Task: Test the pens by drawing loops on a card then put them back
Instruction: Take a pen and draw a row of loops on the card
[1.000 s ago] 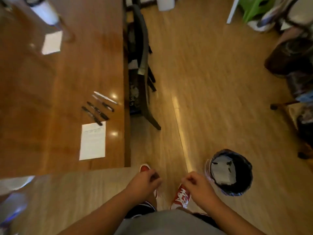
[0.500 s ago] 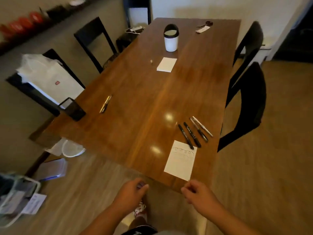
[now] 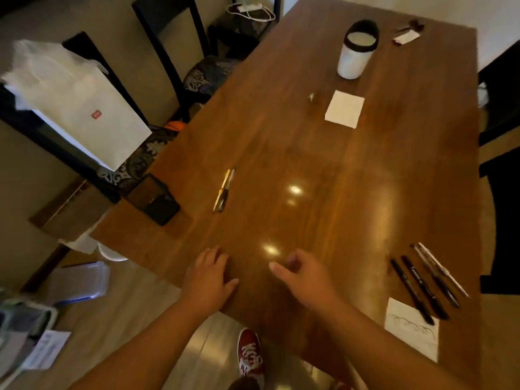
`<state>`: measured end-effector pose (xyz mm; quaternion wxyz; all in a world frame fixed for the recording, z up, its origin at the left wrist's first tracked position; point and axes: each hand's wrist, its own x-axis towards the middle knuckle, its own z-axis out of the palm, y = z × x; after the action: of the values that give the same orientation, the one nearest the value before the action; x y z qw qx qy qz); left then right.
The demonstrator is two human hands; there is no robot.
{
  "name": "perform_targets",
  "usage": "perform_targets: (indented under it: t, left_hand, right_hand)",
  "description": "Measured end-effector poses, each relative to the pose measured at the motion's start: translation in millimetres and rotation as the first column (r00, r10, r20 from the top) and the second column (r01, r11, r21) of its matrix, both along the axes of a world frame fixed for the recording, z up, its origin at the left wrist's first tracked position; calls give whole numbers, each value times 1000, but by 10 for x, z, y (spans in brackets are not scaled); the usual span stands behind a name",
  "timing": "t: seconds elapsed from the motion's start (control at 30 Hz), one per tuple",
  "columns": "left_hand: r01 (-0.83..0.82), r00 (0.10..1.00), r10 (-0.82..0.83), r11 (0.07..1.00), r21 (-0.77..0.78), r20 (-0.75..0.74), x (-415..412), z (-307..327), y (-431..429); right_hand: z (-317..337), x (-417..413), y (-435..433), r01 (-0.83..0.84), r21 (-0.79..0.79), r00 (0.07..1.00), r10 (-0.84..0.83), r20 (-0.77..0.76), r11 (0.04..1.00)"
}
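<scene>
1. Left hand point(image 3: 209, 280): palm down at the near edge of the wooden counter point(image 3: 323, 164), fingers fairly straight and spread, holding nothing.
2. Right hand point(image 3: 305, 277): just beside the left hand, above the counter, fingers loosely curled and thumb pointing toward the left hand; it holds nothing.
3. Row of four pens point(image 3: 425, 288): lying side by side on the counter, well to the right of the right hand; the two nearest are black markers, the outermost is pale.
4. Card with drawn loops point(image 3: 408, 333): flat on the counter, to the right of the right forearm; the tips of the two black markers overlap its far edge.
5. Pair of pens, one yellow point(image 3: 223, 190): lying together on the counter, beyond the left hand.
6. Black mesh holder point(image 3: 154, 198): at the counter corner, beyond and left of the left hand.
7. Blank white card point(image 3: 344, 108) and white cup with black rim point(image 3: 356, 52): far beyond the right hand.
</scene>
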<state>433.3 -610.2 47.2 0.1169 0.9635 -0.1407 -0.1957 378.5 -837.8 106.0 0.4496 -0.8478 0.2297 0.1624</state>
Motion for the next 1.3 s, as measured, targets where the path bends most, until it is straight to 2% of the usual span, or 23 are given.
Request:
perform_targets:
  t: [0.17, 0.43, 0.7, 0.8, 0.97, 1.17, 1.3]
  left_hand:
    - [49, 999, -49, 995, 85, -12, 457, -112, 186]
    - [19, 999, -15, 996, 91, -49, 469, -244, 146]
    - [-2, 1000, 3, 998, 68, -27, 460, -278, 178]
    - [-12, 999, 14, 998, 65, -37, 452, -269, 177]
    - [-20, 999, 23, 997, 72, -31, 441, -293, 182]
    - [-27, 1000, 27, 997, 66, 4, 327, -363, 252]
    - [-60, 998, 60, 997, 47, -5, 264, -312, 215]
  right_hand:
    - [-159, 853, 335, -42, -89, 999, 41, -19, 995]
    - [-336, 1932, 639, -186, -198, 982, 175, -72, 963]
    - [-484, 2647, 836, -183, -329, 982, 157, -104, 926]
    - [-522, 2761, 896, -211, -376, 976, 174, -131, 902]
    - [-585, 2815, 950, -210, -365, 975, 167, -146, 907]
    - [-608, 2552, 946, -227, -380, 969, 169, -181, 897]
    - [-626, 2134, 794, -194, -274, 972, 147, -181, 942]
